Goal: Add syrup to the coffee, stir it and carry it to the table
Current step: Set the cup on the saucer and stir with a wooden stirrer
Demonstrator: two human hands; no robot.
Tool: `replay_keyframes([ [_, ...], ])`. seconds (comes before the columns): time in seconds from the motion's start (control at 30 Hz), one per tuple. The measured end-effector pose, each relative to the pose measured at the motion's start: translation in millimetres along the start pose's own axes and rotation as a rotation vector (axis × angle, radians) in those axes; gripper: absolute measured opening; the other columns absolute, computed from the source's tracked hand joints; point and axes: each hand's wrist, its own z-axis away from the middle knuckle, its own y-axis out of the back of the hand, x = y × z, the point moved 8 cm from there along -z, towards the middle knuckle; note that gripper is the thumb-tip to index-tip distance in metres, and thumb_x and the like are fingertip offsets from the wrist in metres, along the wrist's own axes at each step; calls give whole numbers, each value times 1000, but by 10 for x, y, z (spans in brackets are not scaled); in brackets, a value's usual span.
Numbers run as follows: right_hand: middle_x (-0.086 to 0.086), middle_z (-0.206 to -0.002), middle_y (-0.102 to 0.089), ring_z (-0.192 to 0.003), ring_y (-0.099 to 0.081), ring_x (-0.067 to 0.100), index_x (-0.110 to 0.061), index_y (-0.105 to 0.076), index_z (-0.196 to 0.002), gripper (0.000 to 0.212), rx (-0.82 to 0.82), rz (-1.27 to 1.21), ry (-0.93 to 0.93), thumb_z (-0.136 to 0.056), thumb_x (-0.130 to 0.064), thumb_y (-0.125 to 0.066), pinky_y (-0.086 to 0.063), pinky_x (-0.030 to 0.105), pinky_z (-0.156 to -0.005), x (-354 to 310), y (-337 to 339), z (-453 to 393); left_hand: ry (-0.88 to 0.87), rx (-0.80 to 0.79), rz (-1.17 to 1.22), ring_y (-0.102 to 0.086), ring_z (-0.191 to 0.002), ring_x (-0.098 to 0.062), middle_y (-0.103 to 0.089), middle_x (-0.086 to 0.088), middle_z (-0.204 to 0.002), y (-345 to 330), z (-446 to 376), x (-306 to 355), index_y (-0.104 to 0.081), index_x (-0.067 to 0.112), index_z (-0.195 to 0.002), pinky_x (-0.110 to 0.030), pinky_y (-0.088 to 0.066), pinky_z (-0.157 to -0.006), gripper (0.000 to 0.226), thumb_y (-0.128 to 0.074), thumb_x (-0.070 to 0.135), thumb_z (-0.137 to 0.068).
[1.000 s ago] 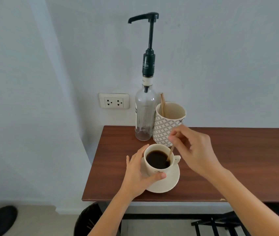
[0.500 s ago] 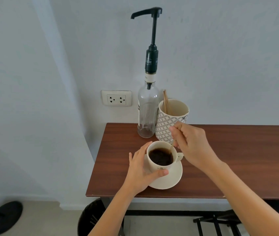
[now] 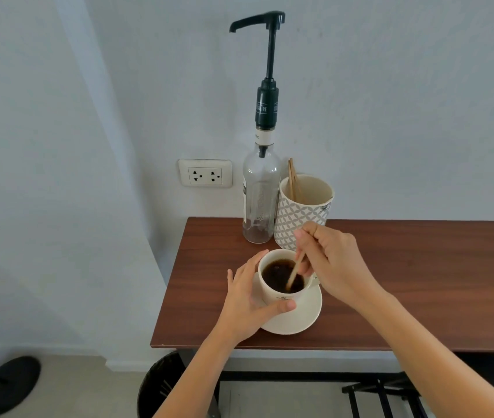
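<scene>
Cream saucer (image 3: 295, 319) sits nearest you by the worktop (image 3: 405, 285) edge, carrying the coffee cup (image 3: 282, 292), which your left hand (image 3: 247, 306) braces with fingers curled round its wall, likely so it stays put. Your right hand (image 3: 334, 267) pinches the wooden stirrer (image 3: 294, 271), its tip sunk in the dark coffee. Behind, touching side by side against the wall, stand the nearly empty syrup bottle (image 3: 260, 200) and a patterned cup (image 3: 303, 211) holding spare sticks (image 3: 292, 179).

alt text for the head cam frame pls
A right hand stirs black coffee in a white cup with a wooden stick while the left hand steadies it on its saucer, before a pump bottle.
</scene>
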Motion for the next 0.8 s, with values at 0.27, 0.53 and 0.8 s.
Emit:
replay_keyframes([
  [0.27,9,-59,-63,-53,-64,25,-10,-56,-77,30,77,163,67,-103,-22,-48,-55,42,-56,17,101,-72,20,-14,16,-32,-145,-4,-45,25,-148,0,7,10,-35,54,-139,-61,1,-123,89,-78,69,-63],
  [0.53,11,-65,-68,-57,-68,19,-6,-62,-82,27,72,46,36,-103,-20,-50,-59,30,-58,-5,-1,-75,4,-21,17,-34,-145,-5,-45,24,-148,3,8,18,-35,53,-140,-62,0,-122,89,-77,70,-63],
  [0.8,10,-68,-72,-59,-73,17,-4,-63,-83,29,33,-86,-42,-103,-19,-50,-62,26,-59,2,-110,-42,1,-27,10,-33,-146,-7,-45,22,-149,8,10,20,-35,52,-141,-62,-1,-122,90,-76,71,-63],
])
